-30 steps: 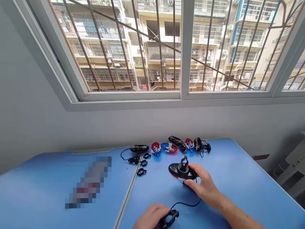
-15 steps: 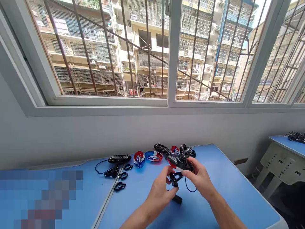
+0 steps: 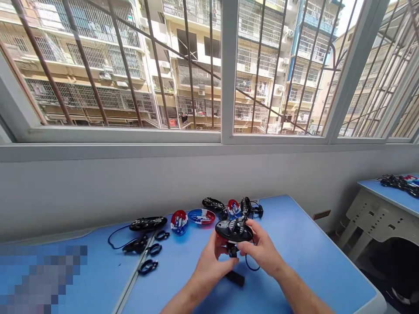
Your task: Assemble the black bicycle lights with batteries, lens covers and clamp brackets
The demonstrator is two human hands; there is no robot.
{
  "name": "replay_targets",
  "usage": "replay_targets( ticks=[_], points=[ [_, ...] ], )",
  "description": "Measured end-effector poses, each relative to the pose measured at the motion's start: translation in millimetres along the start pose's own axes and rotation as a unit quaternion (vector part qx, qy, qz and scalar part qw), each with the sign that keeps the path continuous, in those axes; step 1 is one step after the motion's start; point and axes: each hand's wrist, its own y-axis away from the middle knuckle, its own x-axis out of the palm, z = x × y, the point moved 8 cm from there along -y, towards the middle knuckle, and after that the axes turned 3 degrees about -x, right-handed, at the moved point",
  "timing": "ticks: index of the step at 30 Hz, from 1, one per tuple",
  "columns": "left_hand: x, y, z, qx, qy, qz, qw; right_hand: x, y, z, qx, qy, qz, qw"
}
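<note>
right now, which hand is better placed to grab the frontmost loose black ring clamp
Probably the left hand: it's nearer the black ring clamp than the right hand, though both are occupied at the oval device.

Over the blue worktop (image 3: 314,266), the right hand (image 3: 262,249) pinches the right end of a black oval device (image 3: 225,231). The left hand (image 3: 207,258) holds a black clamp (image 3: 232,250) just beneath it. A cord (image 3: 248,263) loops down beside the right hand; a black tube (image 3: 236,278) shows below the left. Three black rings (image 3: 153,265) lie left, near the worktop's seam (image 3: 126,292). Toward the wall (image 3: 98,187) sit black and red-and-blue ovals (image 3: 202,216). Beyond stands a barred window (image 3: 227,87).
</note>
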Motion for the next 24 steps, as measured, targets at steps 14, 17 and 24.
replay_targets(
  ticks=[14, 17, 24],
  points=[
    [-9.2, -0.8, 12.5, 0.029, -0.045, -0.015, 0.998, 11.7, 1.3, 1.7, 0.028, -0.055, 0.028, 0.998],
    [-9.2, -0.3, 13.7, 0.044, -0.049, -0.016, 0.998, 9.2, 0.9, -3.3, 0.037, -0.066, 0.010, 0.997],
    [-7.3, 10.9, 20.5, 0.054, -0.155, -0.012, 0.986, -14.8, -1.7, 4.6, 0.058, -0.061, -0.042, 0.996]
  ],
)
